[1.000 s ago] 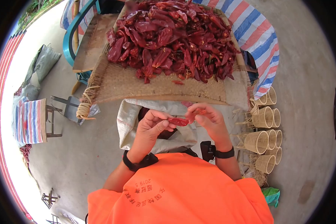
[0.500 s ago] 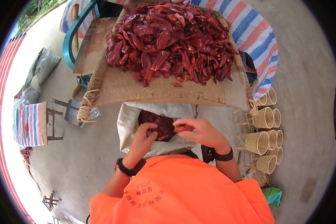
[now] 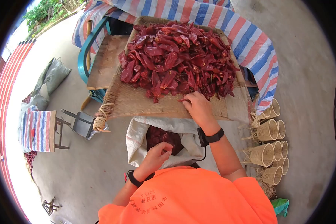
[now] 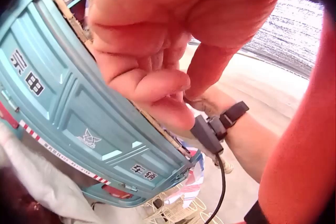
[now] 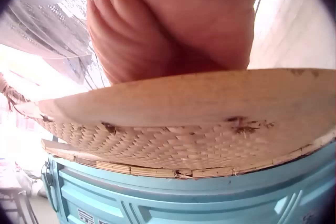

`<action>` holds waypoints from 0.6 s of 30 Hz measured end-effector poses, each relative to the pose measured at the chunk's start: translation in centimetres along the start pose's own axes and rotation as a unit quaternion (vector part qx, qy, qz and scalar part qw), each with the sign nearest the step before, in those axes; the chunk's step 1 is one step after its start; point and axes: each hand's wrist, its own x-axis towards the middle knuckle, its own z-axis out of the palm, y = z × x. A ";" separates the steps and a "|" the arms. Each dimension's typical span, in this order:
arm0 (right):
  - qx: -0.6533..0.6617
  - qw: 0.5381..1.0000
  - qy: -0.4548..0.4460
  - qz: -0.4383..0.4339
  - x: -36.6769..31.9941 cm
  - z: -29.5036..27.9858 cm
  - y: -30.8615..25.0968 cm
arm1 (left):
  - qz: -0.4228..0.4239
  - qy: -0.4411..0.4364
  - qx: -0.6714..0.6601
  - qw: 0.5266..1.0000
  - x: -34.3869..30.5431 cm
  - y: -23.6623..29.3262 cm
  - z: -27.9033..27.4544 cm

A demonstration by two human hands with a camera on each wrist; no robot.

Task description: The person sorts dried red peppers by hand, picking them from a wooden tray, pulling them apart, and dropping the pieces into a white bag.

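A heap of dried red peppers (image 3: 175, 59) lies on a woven tray (image 3: 145, 106). At the tray's near edge my right hand (image 3: 200, 110) pinches a small red pepper piece (image 3: 181, 99) between thumb and forefinger. In the right wrist view the tray rim (image 5: 184, 95) hides the fingertips of that hand (image 5: 173, 24). My left hand (image 3: 155, 157) hovers over the near side of a white sack (image 3: 135, 140), fingers loosely curled; the left wrist view shows nothing held in this hand (image 4: 152, 40). More red peppers (image 3: 162, 138) lie inside the sack.
Woven baskets (image 3: 263, 155) stand in rows at the right. A striped sheet (image 3: 250, 41) lies behind and beside the tray. At the left are a cloth-covered stool (image 3: 37, 130) and grey sacks (image 3: 56, 76). Under the tray is a blue-green vehicle body (image 4: 79, 103).
My right hand has moved from above the sack up to the tray; the red pepper it held is no longer seen. My left hand stays near the sack. The head view has shifted, showing more beyond the tray.
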 end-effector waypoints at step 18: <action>0.152 0.987 0.014 0.049 -1.2 -4.3 -0.6 | 0.148 0.348 0.500 0.779 11.4 6.8 -5.3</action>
